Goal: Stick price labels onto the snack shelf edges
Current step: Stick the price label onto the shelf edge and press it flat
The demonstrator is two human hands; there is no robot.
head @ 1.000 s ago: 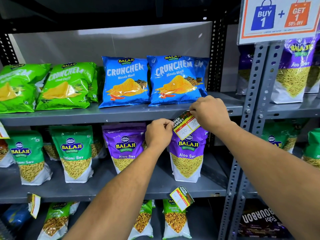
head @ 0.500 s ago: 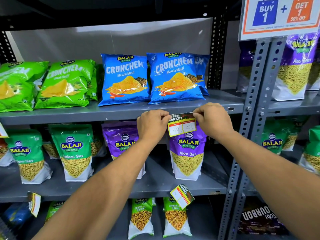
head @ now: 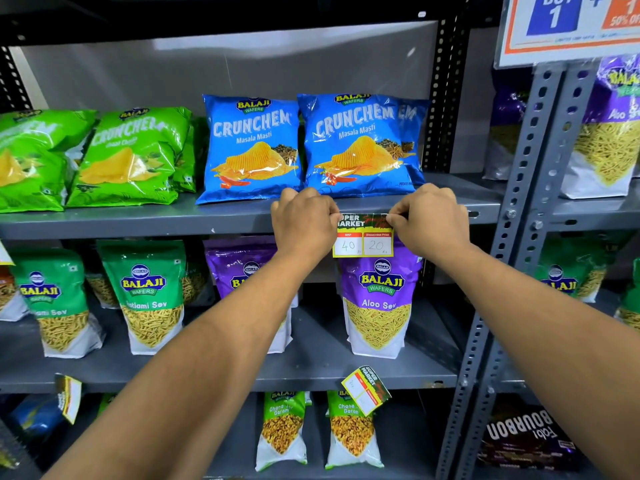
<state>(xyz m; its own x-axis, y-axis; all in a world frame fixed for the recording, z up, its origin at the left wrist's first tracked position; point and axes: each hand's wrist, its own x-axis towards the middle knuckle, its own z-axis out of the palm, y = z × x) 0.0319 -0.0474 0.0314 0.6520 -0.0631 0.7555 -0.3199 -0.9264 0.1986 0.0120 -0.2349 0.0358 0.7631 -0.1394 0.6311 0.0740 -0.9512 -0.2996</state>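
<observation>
A price label reading "Super Market", 40 and 20 lies level against the front edge of the upper grey shelf, below the blue Crunchem bags. My left hand pinches its top left corner. My right hand pinches its top right corner. The lower half of the label hangs over the purple Aloo Sev pouch.
Another label hangs tilted from the middle shelf edge, and one more label hangs at the left. Green Crunchem bags sit at the upper left. A slotted grey upright stands to the right, beneath a promo sign.
Both hands have raised the label from a tilt below the shelf to a level position against the upper shelf edge. The view has moved closer to the shelves.
</observation>
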